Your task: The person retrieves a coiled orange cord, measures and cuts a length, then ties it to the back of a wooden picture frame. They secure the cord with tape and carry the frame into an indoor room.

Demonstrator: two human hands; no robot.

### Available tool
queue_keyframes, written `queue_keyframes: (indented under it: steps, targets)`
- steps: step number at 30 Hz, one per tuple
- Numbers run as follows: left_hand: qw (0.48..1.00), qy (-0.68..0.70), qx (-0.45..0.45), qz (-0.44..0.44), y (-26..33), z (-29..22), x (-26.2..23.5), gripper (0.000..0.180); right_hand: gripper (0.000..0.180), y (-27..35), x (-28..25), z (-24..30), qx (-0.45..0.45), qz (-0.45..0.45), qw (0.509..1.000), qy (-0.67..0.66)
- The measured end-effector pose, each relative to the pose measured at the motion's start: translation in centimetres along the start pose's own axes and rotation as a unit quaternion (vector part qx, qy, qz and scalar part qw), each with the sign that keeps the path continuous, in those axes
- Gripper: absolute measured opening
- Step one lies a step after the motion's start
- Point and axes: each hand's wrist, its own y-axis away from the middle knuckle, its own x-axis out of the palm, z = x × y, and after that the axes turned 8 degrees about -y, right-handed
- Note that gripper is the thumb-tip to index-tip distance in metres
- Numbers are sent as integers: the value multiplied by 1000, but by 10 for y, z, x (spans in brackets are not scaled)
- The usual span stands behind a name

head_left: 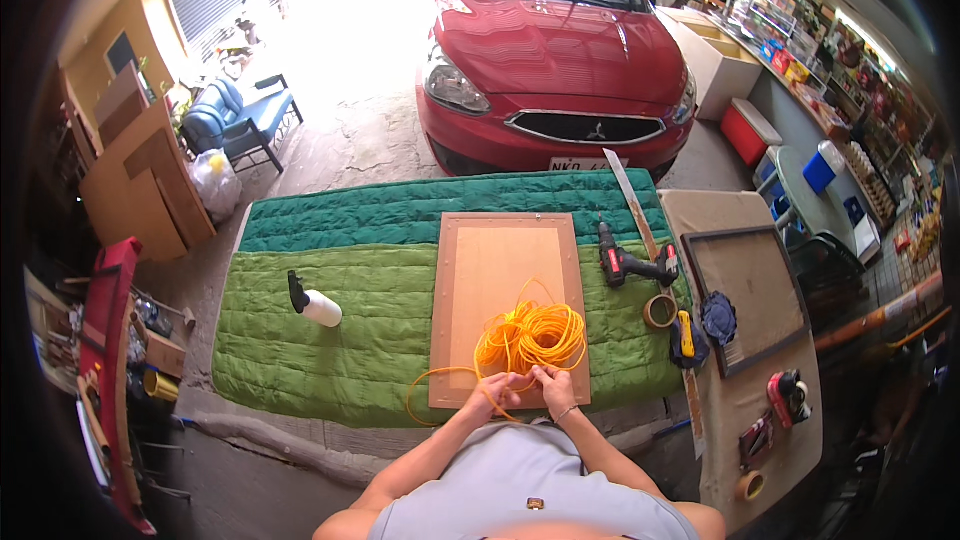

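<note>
From my remote post I see the left hand (495,395) closed on a strand of yellow cord (532,336) and the right hand (554,389) pinching it just beside. The cord's coil lies on the near right part of a wooden panel (490,270), atop a green quilt (340,370). A spray bottle (322,309) stands left; a drill (632,265) lies farther right.

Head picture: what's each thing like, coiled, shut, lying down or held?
Bright orange thin cord: coiled, loose loop trailing.
Left bare hand: curled on cord.
Right bare hand: fingers bent, grip unclear.
Brown-framed wooden panel: lying flat.
Black-and-red cordless drill: lying down.
White cylindrical spray bottle: seems upright.
Glossy red car: hood shut.
</note>
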Motion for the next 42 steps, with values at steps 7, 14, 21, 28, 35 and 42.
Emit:
queue_keyframes:
  steps: [7, 14, 21, 28, 35, 42]
  targets:
    - [942, -70, 33, -325, -1, -49, -111, 37, 20, 10, 5, 13, 238, 30, 953, -184]
    - [848, -385, 260, -253, -2, -70, -27, 25, 17, 12, 31, -2, 268, 23, 920, -286]
    - [930, -311, 92, -172, -21, -39, -7, 29, 28, 23, 68, -34, 45, -126, 980, -148]
    - [954, -233, 55, -180, -50, -37, -38, 24, 22, 52, 97, -63, 61, -103, 981, -154]
    - [955, -213, 91, -184, -53, -43, -35, 21, 18, 48, 106, -55, 41, -84, 992, -90]
    - [930, -301, 128, -171, -36, -13, -44, 28, 21, 44, 95, -55, 51, -9, 995, -81]
